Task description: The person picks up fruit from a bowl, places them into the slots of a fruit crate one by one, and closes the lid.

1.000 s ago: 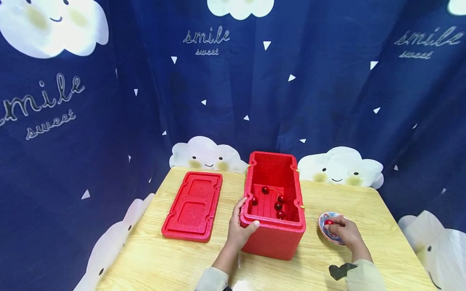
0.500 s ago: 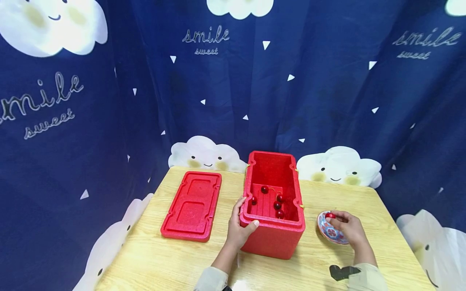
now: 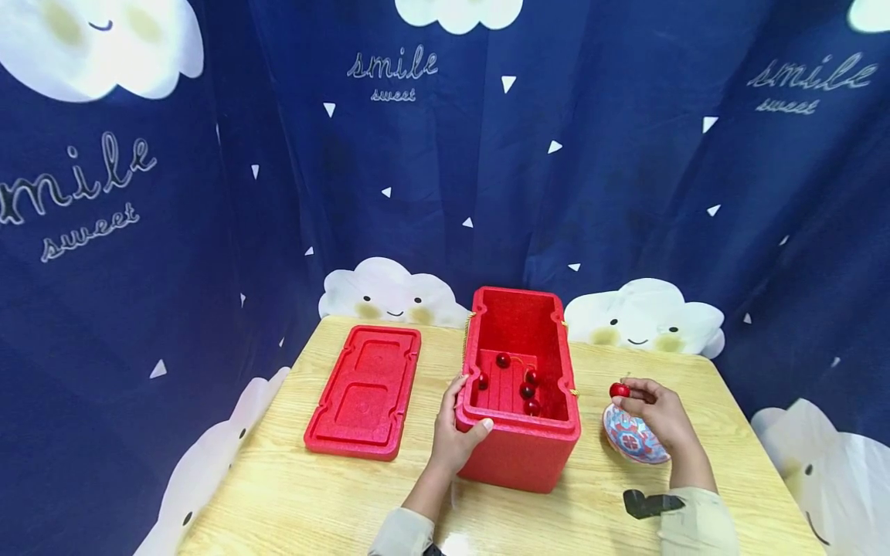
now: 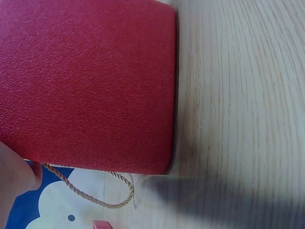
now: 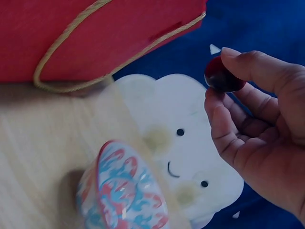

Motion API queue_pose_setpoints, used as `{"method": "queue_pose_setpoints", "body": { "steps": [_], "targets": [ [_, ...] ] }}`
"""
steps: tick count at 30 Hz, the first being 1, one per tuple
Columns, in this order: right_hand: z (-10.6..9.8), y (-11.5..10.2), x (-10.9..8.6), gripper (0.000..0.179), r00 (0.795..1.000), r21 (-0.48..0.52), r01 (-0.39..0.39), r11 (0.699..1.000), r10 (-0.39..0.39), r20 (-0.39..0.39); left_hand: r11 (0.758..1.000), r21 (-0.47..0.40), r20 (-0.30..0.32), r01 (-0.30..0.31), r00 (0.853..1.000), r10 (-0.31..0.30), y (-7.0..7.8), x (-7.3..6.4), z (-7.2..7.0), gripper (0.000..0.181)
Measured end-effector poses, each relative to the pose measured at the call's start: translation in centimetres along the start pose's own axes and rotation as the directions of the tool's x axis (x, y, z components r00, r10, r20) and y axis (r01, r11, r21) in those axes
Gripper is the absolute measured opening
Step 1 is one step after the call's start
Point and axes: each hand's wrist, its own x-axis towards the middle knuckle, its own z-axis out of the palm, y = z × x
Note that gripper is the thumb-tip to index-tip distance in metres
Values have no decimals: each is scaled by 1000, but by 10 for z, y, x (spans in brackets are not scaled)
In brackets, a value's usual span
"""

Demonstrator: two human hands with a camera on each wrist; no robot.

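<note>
My right hand (image 3: pixel 660 413) pinches a dark red cherry (image 3: pixel 619 390) between thumb and fingertips, raised above a small bowl (image 3: pixel 629 434) with a blue, red and white pattern. In the right wrist view the cherry (image 5: pixel 222 75) is well clear of the bowl (image 5: pixel 125 191), whose visible inside holds no fruit. My left hand (image 3: pixel 455 428) grips the near left corner of an open red box (image 3: pixel 518 459), its thumb over the front rim. Several cherries (image 3: pixel 527 391) lie on the box floor. The left wrist view shows mostly the box side (image 4: pixel 90 81) and part of the left hand (image 4: pixel 16 179).
A red lid (image 3: pixel 365 394) with two recessed panels lies flat on the wooden table (image 3: pixel 278 502), left of the box. Gold cord (image 5: pixel 71 88) loops hang along the box sides. Behind the table hangs a blue curtain (image 3: pixel 417 185) with clouds.
My right hand has lifted the cherry up out of the bowl, uncovering more of the bowl's inside. The left hand keeps its grip on the box; the view has shifted slightly.
</note>
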Motion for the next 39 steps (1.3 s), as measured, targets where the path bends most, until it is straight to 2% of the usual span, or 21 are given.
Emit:
{"method": "queue_pose_setpoints", "body": {
  "steps": [7, 17, 24, 30, 33, 39],
  "targets": [
    [-2, -28, 8, 51, 999, -77, 37, 996, -34, 33, 1000, 5, 3, -6, 1000, 6, 1, 0, 0, 74],
    [-4, -66, 19, 46, 989, -108, 133, 985, -124, 84, 1000, -2, 0, -7, 1000, 7, 1, 0, 0, 73],
    [0, -83, 33, 43, 972, -58, 190, 980, -180, 151, 1000, -6, 1, 5, 1000, -5, 1, -1, 0, 73],
    [8, -96, 46, 43, 952, 5, 204, 979, -199, 233, 1000, -1, 6, 7, 1000, -7, 3, -1, 0, 73],
    [10, -102, 52, 42, 935, 22, 204, 979, -201, 291, 1000, 6, 12, 18, 1000, -18, 4, 0, 0, 74],
    [13, -115, 65, 36, 881, 67, 210, 975, -218, 420, 1000, 18, 16, 17, 1000, -17, 4, 0, -2, 74]
  ]
}}
